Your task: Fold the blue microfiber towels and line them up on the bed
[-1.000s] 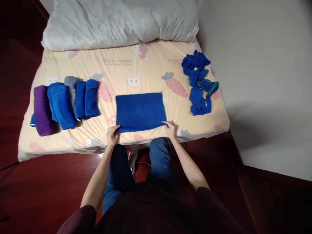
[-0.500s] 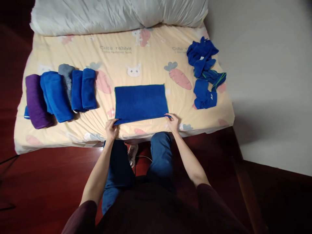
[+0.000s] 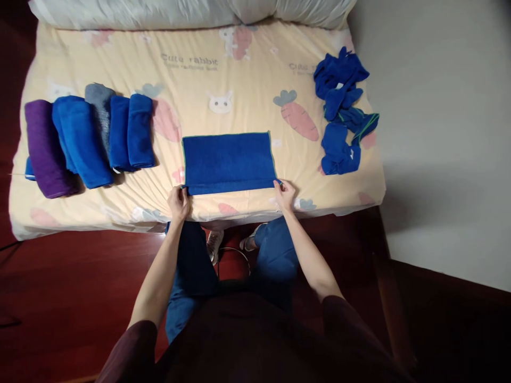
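Note:
A blue towel [image 3: 227, 159] with green edging lies flat on the bed in front of me, its near edge turned over in a narrow strip. My left hand [image 3: 178, 203] pinches the near left corner of that strip. At the near right corner, my right hand [image 3: 285, 196] pinches the cloth between thumb and fingers. Both hands rest low over the mattress, close to its front edge.
Rolled towels lie at the left: a purple one [image 3: 50, 151], a grey one [image 3: 99, 106] and several blue ones [image 3: 140, 130]. Crumpled blue cloths [image 3: 341, 149] lie at the right. A pale quilt [image 3: 179, 13] runs along the back of the patterned bed [image 3: 239, 111]. A wall [image 3: 439, 133] stands at the right.
The near edge of the towel is now turned over in a wider, flatter strip, with both hands still at its corners. The view has shifted slightly, and a second shoe shows below.

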Demonstrator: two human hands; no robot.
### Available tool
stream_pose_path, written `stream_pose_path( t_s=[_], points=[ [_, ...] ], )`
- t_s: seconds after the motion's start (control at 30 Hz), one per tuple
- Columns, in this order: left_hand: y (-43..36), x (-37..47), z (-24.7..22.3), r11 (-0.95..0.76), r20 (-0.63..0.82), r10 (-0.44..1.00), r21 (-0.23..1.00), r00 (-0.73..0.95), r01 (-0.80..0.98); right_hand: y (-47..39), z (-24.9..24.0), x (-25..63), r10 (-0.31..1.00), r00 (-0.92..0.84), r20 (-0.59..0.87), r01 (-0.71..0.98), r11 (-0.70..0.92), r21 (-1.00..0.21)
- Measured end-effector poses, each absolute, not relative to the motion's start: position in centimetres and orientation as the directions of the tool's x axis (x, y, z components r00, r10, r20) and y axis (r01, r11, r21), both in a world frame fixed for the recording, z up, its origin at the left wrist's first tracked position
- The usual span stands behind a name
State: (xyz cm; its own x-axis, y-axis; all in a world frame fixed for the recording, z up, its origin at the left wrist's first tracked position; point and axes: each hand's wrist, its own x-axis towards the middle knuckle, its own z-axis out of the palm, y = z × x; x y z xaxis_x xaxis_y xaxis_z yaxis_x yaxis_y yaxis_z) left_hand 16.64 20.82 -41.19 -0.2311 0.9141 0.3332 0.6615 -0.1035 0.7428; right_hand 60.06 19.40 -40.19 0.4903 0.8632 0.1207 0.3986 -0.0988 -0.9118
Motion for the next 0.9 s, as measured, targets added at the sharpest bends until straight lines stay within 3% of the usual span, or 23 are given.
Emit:
stream_pose_path(
  t_s=[0.4, 0.67, 0.9],
  points=[
    [20.84, 17.19, -40.98, -0.058, 0.323, 0.903, 0.743, -0.282, 0.667, 19.40, -40.08, 59.71, 0.876, 0.459, 0.147, 0.402, -0.058, -0.914],
    [20.65, 17.48, -40.78, -0.085, 0.338, 0.901, 0.753, -0.272, 0.653, 19.82, -39.50, 59.57, 0.810, 0.525, 0.259, 0.578, -0.117, -0.807],
    [20.75, 17.45, -41.43, -0.083, 0.345, 0.892, 0.761, -0.292, 0.644, 20.07, -39.10, 59.42, 0.831, 0.532, 0.165, 0.522, -0.168, -0.837]
  ],
)
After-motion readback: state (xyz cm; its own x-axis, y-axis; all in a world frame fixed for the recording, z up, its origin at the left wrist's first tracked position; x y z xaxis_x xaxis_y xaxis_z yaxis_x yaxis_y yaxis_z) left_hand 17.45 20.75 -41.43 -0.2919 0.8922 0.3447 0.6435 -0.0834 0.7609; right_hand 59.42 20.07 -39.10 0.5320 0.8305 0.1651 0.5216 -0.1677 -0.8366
